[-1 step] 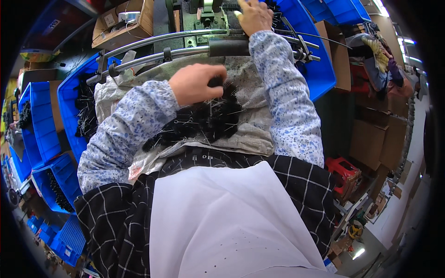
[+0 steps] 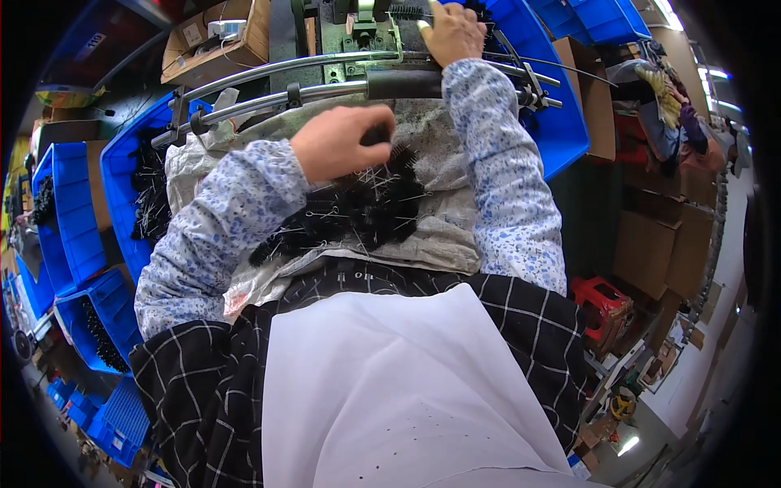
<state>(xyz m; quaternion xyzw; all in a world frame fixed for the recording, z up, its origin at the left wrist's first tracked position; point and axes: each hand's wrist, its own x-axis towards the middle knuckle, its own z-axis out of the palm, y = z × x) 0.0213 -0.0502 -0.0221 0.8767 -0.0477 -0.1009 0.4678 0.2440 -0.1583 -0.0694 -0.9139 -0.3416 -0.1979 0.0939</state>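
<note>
In the lap, on a pale woven sack (image 2: pixel 451 220), lies a pile of black wire brushes (image 2: pixel 366 215) with twisted metal stems and looped ends. Just above that pile, my left hand (image 2: pixel 338 145) is closed, its fingers curled around a black brush, mostly hidden in the grip. My right hand (image 2: pixel 455 34) reaches to the machine (image 2: pixel 358 45) at the top, thumb and forefinger closing on the right end of a black bristle brush (image 2: pixel 407 12). That brush lies sideways beside the machine's metal head, and the fingers partly cover its end.
Two metal rails (image 2: pixel 325 89) cross in front of the machine. A blue bin (image 2: pixel 122 179) with brushes stands at left, another blue bin (image 2: pixel 561 122) at right. A cardboard box (image 2: pixel 215 41) sits at upper left. Another person (image 2: pixel 683 122) is at far right, near a red stool (image 2: pixel 602 313).
My left hand has shifted slightly left over the pile. My right hand has drawn a little down and right, showing more of the brush at the machine.
</note>
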